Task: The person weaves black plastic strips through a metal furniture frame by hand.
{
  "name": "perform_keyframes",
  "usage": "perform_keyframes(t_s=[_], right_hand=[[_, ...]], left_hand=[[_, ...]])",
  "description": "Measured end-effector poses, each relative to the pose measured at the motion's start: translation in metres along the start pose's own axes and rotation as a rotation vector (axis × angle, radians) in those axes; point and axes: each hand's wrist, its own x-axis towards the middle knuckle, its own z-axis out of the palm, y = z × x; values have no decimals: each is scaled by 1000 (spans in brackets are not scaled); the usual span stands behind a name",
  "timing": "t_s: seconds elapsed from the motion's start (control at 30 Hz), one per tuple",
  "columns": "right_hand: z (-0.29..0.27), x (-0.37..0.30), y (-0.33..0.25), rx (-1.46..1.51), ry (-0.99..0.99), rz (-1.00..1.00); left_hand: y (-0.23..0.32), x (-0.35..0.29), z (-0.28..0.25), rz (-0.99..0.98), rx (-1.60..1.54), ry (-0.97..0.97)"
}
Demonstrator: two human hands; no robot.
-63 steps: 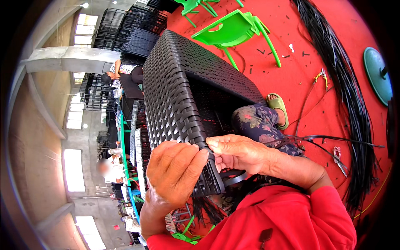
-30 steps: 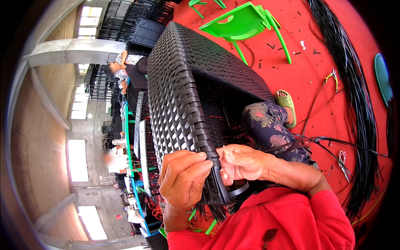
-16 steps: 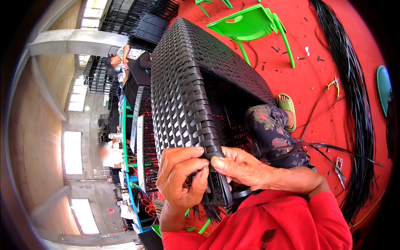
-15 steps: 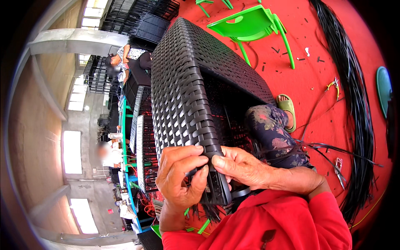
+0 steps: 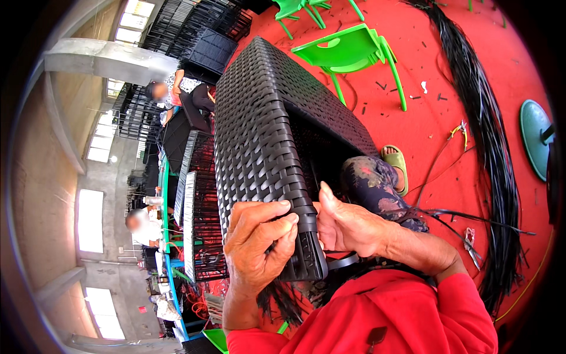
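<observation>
A black woven plastic-rattan piece [image 5: 250, 147], boxy and hollow underneath, stands tilted in front of me against my leg. My left hand [image 5: 259, 239] is at its near left edge, fingers bent and pressed together against the weave; what lies in that pinch is hidden. Across the rim from it, my right hand [image 5: 354, 227] has its thumb raised and apart, with the other fingers partly hidden behind the edge. Between the hands the edge is wrapped in strips, and its bare lower end [image 5: 309, 259] shows below. A black flat strip [image 5: 344, 261] curves out beneath my right hand.
On the red floor lie a long bundle of black strips [image 5: 486, 130], yellow-handled pliers [image 5: 458, 131] and scissors [image 5: 471, 253]. A green plastic chair [image 5: 348, 53] stands beyond the woven piece. At left are black frames [image 5: 206, 236] and two other people [image 5: 191, 97].
My right thumb has lifted off the rim and now points up. My left hand keeps its pinch at the edge. The view has shifted slightly.
</observation>
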Motion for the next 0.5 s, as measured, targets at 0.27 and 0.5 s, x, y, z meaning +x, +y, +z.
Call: perform_keyframes(t_s=[0.27,0.5], right_hand=[[18,4,3,-502,305,-113],[32,-25,-29,-453,591,-6]], left_hand=[[1,0,-3,44,-27,16],[-21,-65,-38,-253,-45,487]])
